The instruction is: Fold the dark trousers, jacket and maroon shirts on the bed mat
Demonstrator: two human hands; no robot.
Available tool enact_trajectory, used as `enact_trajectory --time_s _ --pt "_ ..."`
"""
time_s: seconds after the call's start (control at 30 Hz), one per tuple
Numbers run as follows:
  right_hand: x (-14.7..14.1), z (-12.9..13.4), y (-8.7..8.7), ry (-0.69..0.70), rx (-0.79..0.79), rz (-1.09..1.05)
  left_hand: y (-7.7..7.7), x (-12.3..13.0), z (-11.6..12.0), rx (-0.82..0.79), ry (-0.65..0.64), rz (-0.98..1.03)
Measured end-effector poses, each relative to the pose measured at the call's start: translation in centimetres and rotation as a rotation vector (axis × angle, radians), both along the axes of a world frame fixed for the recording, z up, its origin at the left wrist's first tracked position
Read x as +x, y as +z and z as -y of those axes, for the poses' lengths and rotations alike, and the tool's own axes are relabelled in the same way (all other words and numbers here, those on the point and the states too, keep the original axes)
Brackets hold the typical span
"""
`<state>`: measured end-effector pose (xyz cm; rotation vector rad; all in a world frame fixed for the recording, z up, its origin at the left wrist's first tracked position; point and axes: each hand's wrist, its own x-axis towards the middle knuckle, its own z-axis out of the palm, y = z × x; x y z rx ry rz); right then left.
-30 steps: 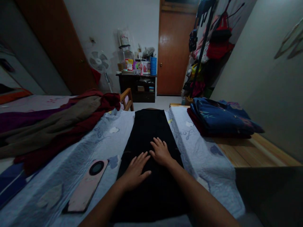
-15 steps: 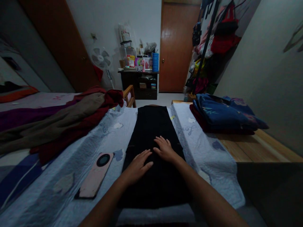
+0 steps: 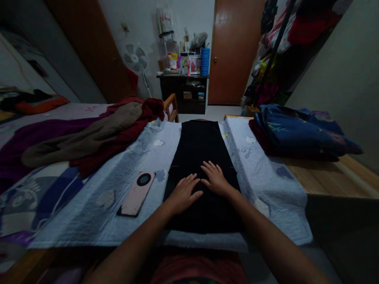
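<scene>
A black folded garment [image 3: 201, 144] lies flat and lengthwise on a pale quilted cover [image 3: 166, 157]; its exact kind does not show. My left hand [image 3: 186, 193] rests palm down on its middle, fingers stretched out. Just right of it and slightly farther off, my right hand [image 3: 215, 178] also lies flat on the black cloth with fingers spread. The two hands nearly touch at the fingertips. Neither one grips anything. To the left of the garment, a pink phone [image 3: 136, 199] lies on the cover with its round camera facing up.
Rumpled brown cloth [image 3: 85, 126] and dark red cloth [image 3: 111, 144] lie at the left. A folded blue floral garment [image 3: 299, 130] tops a stack on the wooden board [image 3: 328, 177] at right. Farther off stand a fan [image 3: 135, 58], a dark cabinet [image 3: 167, 88] and a door [image 3: 233, 51].
The camera view has shifted, so the scene sits farther right and higher, and the cover's near edge shows. Both hands stay flat on the black garment in about the same place.
</scene>
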<state>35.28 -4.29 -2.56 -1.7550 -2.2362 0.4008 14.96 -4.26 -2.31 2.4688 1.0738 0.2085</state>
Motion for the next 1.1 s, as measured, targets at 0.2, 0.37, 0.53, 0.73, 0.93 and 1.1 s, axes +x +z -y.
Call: enact_trajectory --time_s 0.2,0.37,0.53,0.73,0.93,1.1 --pt "0.0 2.2 0.8 0.094 -0.031 -0.123 0.6 -0.8 0.7 0.008 -0.035 0.091" --pt "-0.6 3.3 -0.6 0.128 -0.015 0.002 -0.3 -0.6 1.1 0.03 -0.053 0.028" --pt "-0.6 3.3 -0.9 0.129 0.029 0.005 0.0 -0.7 1.3 0.028 -0.05 0.043" --pt "0.0 4.1 0.8 0.165 0.059 -0.14 1.2 -2.9 2.1 -0.005 -0.06 0.15" --pt "0.0 4.5 0.3 0.266 -0.028 -0.173 0.4 -3.6 1.8 0.01 -0.08 0.122" --pt "0.0 4.5 -0.7 0.252 0.018 -0.201 0.5 -3.4 1.8 0.056 -0.1 0.14"
